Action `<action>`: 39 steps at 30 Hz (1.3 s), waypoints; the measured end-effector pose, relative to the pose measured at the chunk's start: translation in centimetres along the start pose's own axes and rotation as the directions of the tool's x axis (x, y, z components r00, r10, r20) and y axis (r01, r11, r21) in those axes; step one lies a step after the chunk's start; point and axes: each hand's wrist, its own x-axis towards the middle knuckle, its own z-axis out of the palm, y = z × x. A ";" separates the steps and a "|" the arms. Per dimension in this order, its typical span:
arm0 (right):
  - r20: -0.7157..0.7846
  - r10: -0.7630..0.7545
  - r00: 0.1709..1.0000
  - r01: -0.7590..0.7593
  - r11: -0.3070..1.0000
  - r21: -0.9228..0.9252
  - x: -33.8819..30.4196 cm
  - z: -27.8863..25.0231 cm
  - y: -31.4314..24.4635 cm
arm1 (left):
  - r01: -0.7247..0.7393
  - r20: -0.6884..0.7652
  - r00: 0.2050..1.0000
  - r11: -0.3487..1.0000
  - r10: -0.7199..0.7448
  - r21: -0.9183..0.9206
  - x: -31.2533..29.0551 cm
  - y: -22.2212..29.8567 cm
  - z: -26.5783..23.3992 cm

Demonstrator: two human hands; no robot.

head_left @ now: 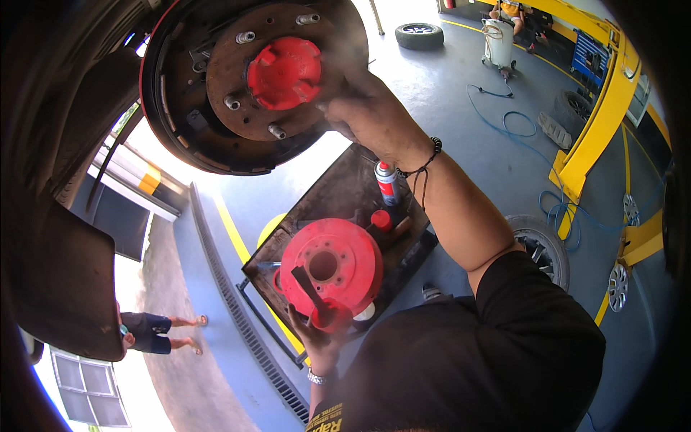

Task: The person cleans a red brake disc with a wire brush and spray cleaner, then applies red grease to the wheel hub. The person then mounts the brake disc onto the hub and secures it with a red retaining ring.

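Note:
A rusty wheel hub (237,72) with several wheel studs and a red-painted centre (288,72) fills the upper left, with brake shoes (162,93) around it. My right hand (367,119) is at the hub's right edge, thumb toward the flange; its fingers are blurred and partly hidden, so what they hold, if anything, does not show. Below, my left hand (309,335) grips a small red cup (331,317), from which a dark flat handle (309,288) sticks up. Just beyond the cup, a red brake drum (353,263) lies on a dark tray (302,205).
A spray can (386,183) and a red cap (381,220) stand on the tray. A wheel (540,248) lies to the right, near a yellow lift post (597,122) and blue hose (518,133). Another person (147,331) is at lower left. A tyre (419,36) lies farther off.

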 end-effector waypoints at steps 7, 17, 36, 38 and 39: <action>-0.129 -0.257 0.958 0.211 0.933 -0.293 -1.2 1.5 1.3 | 0.005 0.030 1.000 1.000 -0.005 0.025 0.0 0.8 -0.3; -0.116 -0.257 0.959 0.125 0.756 -0.642 -0.3 2.0 1.6 | -0.020 0.028 0.999 1.000 0.020 -0.006 -0.6 0.4 -1.6; 0.078 0.157 0.985 -0.174 0.925 0.338 -2.9 1.2 -0.3 | -0.043 0.111 0.993 0.998 0.047 -0.045 -0.2 -1.1 -3.4; 0.096 0.231 0.968 -0.250 0.889 0.384 -3.1 1.2 -0.2 | -0.041 0.116 0.992 0.999 0.045 -0.034 -0.3 -1.0 -3.3; 0.078 0.172 0.982 -0.189 0.898 0.397 -3.0 1.2 -0.1 | -0.048 0.122 0.991 0.998 0.052 -0.035 -0.3 -1.0 -3.2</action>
